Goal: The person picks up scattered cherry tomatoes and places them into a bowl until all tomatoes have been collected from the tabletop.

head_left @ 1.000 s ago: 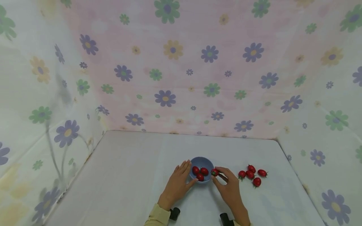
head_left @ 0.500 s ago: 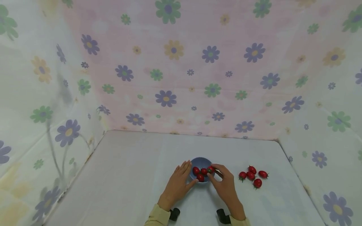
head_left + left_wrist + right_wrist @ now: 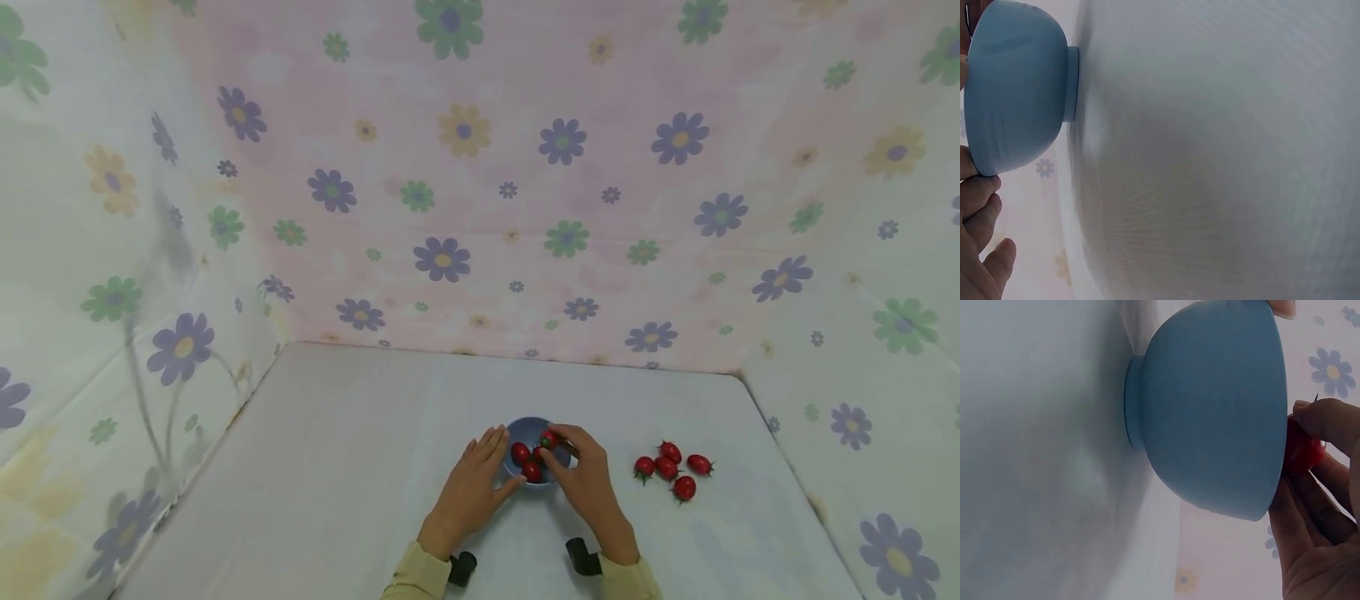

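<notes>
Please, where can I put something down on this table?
Free: the wide table area between the left hand and left flowered wall; also the strip behind the blue bowl, up to the pink backdrop. Crowded: around the bowl, with the right hand partly over it, and among the five loose cherry tomatoes.

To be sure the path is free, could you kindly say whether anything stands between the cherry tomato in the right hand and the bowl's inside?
Nothing visible does: the right hand holds the cherry tomato at the opening of the blue bowl; other cherry tomatoes lie inside, with bare bowl beside them.
</notes>
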### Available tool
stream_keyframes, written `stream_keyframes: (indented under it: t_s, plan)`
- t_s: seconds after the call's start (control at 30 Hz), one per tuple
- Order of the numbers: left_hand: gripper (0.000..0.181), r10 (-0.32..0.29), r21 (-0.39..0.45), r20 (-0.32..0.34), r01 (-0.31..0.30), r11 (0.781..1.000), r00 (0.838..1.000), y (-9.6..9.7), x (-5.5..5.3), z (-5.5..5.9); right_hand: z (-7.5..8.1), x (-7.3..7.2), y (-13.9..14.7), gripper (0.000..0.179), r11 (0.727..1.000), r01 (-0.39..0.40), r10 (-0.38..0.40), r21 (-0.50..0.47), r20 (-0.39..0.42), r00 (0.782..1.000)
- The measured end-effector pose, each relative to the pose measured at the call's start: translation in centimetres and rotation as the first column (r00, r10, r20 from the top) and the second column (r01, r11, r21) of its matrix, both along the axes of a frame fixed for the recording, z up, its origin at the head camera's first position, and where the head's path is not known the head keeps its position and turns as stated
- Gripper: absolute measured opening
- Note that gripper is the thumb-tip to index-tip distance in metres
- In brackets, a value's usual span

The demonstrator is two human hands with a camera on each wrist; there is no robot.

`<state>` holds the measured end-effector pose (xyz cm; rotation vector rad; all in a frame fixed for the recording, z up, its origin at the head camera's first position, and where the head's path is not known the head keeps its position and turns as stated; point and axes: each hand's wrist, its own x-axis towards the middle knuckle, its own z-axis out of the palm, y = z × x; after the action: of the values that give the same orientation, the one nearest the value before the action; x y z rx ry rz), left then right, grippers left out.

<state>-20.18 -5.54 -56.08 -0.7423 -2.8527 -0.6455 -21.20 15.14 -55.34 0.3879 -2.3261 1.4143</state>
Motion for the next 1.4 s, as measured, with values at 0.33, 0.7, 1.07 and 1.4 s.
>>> stream_keyframes:
  t_s: [0.33, 0.7, 1.07, 1.4]
  plan:
    - [0.073, 0.005, -0.017, 0.009, -0.005, 1.0, 1.0, -0.1, -0.1, 0.0, 0.5, -0.5, -0.7, 0.041, 0.999, 0.001, -0.005, 0.048, 0.074, 0.997]
    - [0.072, 0.011, -0.01, 0.019, -0.01, 1.0, 1.0, -0.1, -0.2, -0.1, 0.6, -1.2, -1.1, 0.043, 0.996, -0.031, 0.025, 0.085, 0.07, 0.997]
    - [0.073, 0.009, -0.007, 0.013, -0.009, 1.0, 1.0, 0.0, -0.2, 0.0, 1.0, -1.5, -1.3, 0.041, 0.994, -0.063, 0.055, 0.085, 0.101, 0.993]
    - [0.073, 0.007, 0.005, 0.027, -0.007, 1.0, 1.0, 0.1, -0.1, 0.2, 0.6, -1.7, -1.3, 0.042, 0.989, -0.062, 0.049, 0.136, 0.101, 0.994]
